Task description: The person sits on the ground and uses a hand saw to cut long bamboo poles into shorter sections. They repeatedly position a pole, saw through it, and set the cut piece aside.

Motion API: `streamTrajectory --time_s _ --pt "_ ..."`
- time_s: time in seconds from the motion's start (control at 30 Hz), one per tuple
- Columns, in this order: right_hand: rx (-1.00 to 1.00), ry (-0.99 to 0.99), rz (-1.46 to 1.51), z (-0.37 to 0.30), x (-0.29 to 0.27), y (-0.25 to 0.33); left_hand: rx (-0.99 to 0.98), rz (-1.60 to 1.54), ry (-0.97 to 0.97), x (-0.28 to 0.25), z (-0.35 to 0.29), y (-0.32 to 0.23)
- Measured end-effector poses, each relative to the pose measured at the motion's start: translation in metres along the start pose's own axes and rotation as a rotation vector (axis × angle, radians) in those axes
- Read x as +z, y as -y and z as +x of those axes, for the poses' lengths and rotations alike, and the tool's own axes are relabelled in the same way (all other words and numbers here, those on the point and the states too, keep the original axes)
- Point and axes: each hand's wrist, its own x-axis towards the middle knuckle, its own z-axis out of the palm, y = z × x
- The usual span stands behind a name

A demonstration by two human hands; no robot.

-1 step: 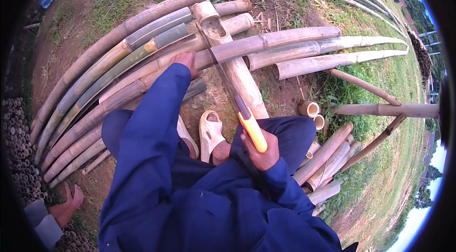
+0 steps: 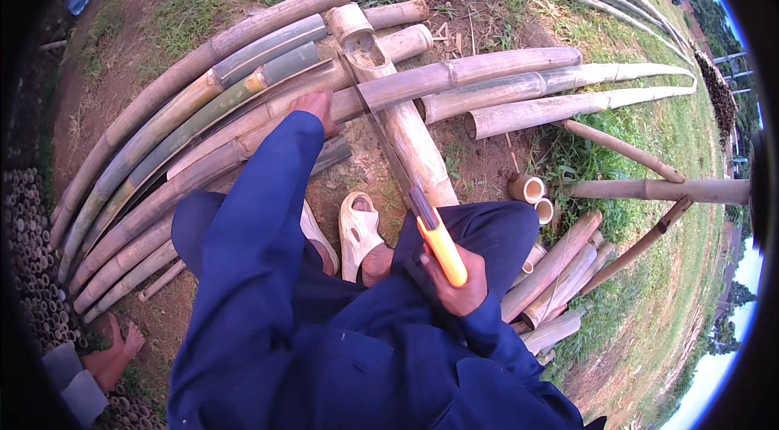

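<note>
My right hand is closed round the yellow-orange handle of a handsaw. Its long blade slants up and to the left, against the side of a brown bamboo pole. Just left of the blade, my left hand presses on that pole with its fingers curled over it, partly hidden by my sleeve. Beneath the pole lies a thick bamboo support, running from near my right knee to its far end, where an opening is cut in its top.
Several long bamboo poles lie to the left. Short cut tubes and split lengths rest by my right knee, near a propped bamboo frame. Stacked bamboo rings and another person's foot show at the left edge.
My right hand has drawn the saw slightly back toward me, down and to the right. My left hand stays on the pole.
</note>
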Motion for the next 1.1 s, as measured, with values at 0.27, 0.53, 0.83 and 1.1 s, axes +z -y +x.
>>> streamTrajectory --time_s 0.27,0.53,0.83,1.1 --pt "0.064 0.006 0.030 0.052 0.020 -0.014 0.008 -0.026 0.024 -0.001 0.010 -0.003" --pt "0.000 -0.018 -0.079 -0.040 -0.026 0.018 -0.035 -0.017 0.058 0.008 0.007 0.012" --pt "-0.157 -0.144 -0.083 0.039 0.030 -0.031 0.051 0.150 -0.254 0.034 0.008 0.001" --pt "-0.112 -0.047 -0.107 0.041 0.022 -0.030 0.028 0.316 -0.694 0.093 0.015 0.031"
